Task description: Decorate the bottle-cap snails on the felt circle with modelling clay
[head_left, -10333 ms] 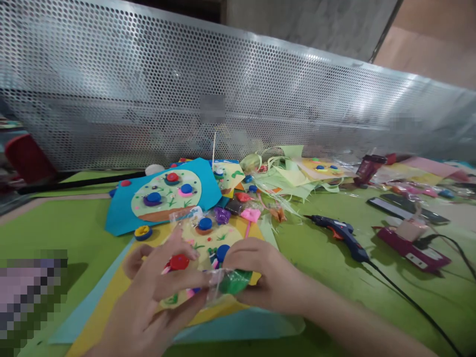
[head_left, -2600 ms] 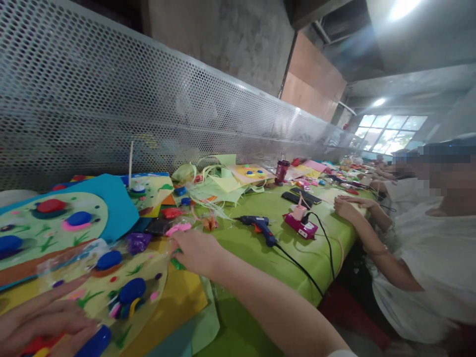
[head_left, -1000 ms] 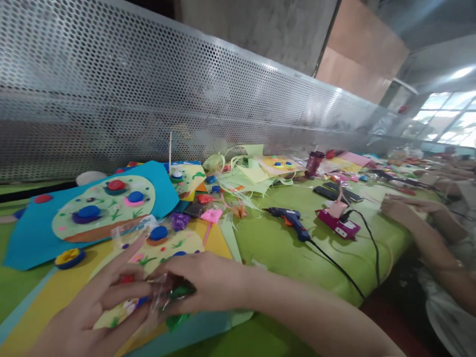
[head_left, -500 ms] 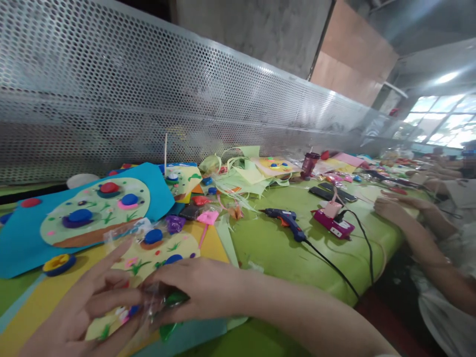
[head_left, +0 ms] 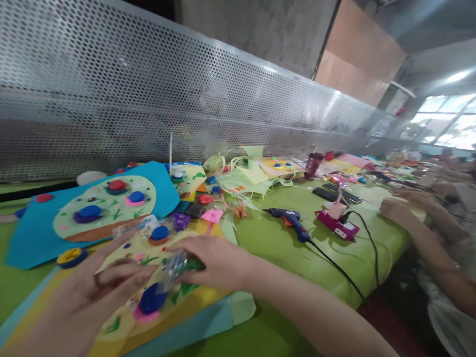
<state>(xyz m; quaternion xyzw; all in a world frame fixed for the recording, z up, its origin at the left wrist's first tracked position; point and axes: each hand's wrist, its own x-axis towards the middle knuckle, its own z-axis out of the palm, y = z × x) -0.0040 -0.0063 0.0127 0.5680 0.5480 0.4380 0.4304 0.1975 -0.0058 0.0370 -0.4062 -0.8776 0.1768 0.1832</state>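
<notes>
My right hand (head_left: 221, 260) is closed around a crinkled clear plastic packet (head_left: 174, 267) with green material in it, seemingly modelling clay. It holds the packet just above a cream oval craft picture (head_left: 126, 322) on yellow and light-blue paper. My left hand (head_left: 85, 292) reaches over the picture's left side, fingers apart and partly curled, with nothing visible in them. Near its fingertips a dark-blue round cap (head_left: 153, 297) sits on a pink disc (head_left: 146, 316). Farther back on the picture is another blue cap (head_left: 159, 233). Small clay flowers and grass decorate the surface.
A finished-looking blue-bordered picture (head_left: 22, 243) lies behind left. A yellow-filled cap (head_left: 72, 257) is beside it. On the green table, a glue gun (head_left: 292, 221) and magenta power strip (head_left: 338, 225) trail cables. A co-worker's hands (head_left: 396, 210) rest at right; a perforated metal panel (head_left: 148, 89) stands behind.
My right hand has lifted the packet slightly up and to the right, away from my left hand's fingers. The blue cap on the pink disc now shows clearly.
</notes>
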